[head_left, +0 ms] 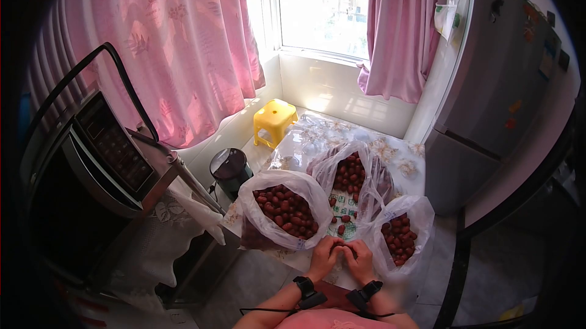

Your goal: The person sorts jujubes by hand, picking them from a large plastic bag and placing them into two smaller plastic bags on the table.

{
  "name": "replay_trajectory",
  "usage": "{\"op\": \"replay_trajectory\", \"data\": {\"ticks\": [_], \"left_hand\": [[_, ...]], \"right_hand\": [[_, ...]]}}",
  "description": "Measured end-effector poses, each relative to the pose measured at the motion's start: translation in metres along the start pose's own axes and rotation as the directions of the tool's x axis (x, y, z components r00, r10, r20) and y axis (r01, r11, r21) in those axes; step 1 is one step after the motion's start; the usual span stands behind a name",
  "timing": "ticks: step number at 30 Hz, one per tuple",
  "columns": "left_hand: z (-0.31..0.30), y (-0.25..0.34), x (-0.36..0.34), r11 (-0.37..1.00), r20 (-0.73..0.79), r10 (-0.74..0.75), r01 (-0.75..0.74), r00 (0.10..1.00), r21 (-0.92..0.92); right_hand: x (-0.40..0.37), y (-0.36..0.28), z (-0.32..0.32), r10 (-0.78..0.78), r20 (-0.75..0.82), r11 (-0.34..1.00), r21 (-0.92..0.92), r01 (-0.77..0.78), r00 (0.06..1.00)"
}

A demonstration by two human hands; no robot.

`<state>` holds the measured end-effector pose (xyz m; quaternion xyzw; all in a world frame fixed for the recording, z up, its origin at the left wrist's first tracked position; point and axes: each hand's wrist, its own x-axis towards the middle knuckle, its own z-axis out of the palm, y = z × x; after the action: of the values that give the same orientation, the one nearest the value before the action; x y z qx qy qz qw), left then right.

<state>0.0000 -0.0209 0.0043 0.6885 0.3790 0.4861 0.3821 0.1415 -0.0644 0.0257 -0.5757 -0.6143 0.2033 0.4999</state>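
My left hand (325,257) and my right hand (360,260) meet at the near edge of the table, fingers closed and fingertips together. A bit of dark red shows between them, apparently a red date (340,245), mostly covered by the fingers. To the left stands an open plastic bag of red dates (284,210). Another open bag (421,224) with red dates is on the right. Behind my hands, a third bag (329,161) lies with its mouth towards me, and a few loose dates (345,219) rest on its printed plastic.
A flowered cloth covers the table (400,167). Left of it are a dark round appliance (231,170) and a microwave (101,164) on a stand. A yellow stool (274,118) is by the wall, and a grey fridge (494,85) stands at the right.
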Motion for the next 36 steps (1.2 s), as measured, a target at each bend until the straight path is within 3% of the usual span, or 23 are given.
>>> {"op": "replay_trajectory", "data": {"ticks": [11, 23, 26, 30, 32, 34, 36], "left_hand": [[0.001, -0.003, -0.002, 0.998, 0.015, 0.026, -0.027, 1.0, 0.061], [0.0, 0.008, 0.0, 1.0, 0.041, 0.006, -0.005, 0.999, -0.025], [-0.008, 0.02, 0.001, 0.996, 0.07, 0.091, -0.09, 0.993, -0.004], [-0.045, 0.072, 0.016, 0.997, 0.119, 0.039, -0.032, 0.992, -0.063], [-0.068, 0.089, 0.035, 0.959, -0.031, 0.279, -0.277, 0.96, 0.063], [-0.09, 0.099, 0.049, 0.974, -0.1, 0.207, -0.195, 0.973, 0.116], [-0.109, 0.085, 0.063, 0.938, -0.181, 0.261, -0.205, 0.948, 0.278]], "right_hand": [[-0.001, 0.003, 0.0, 0.004, -0.005, 0.999, 0.038, -0.003, 1.0], [0.0, 0.003, 0.0, 0.003, -0.027, 0.999, 0.04, -0.002, 1.0], [0.0, 0.002, 0.0, 0.023, -0.015, 0.998, 0.053, -0.022, 1.0], [0.0, 0.003, -0.001, -0.026, -0.009, 1.0, 0.015, 0.027, 1.0], [0.0, 0.002, -0.001, 0.016, -0.002, 1.0, 0.006, -0.016, 1.0], [0.0, 0.002, -0.001, -0.008, -0.003, 1.0, 0.004, 0.008, 1.0], [0.0, 0.001, -0.002, -0.027, -0.01, 1.0, -0.001, 0.027, 1.0]]}}
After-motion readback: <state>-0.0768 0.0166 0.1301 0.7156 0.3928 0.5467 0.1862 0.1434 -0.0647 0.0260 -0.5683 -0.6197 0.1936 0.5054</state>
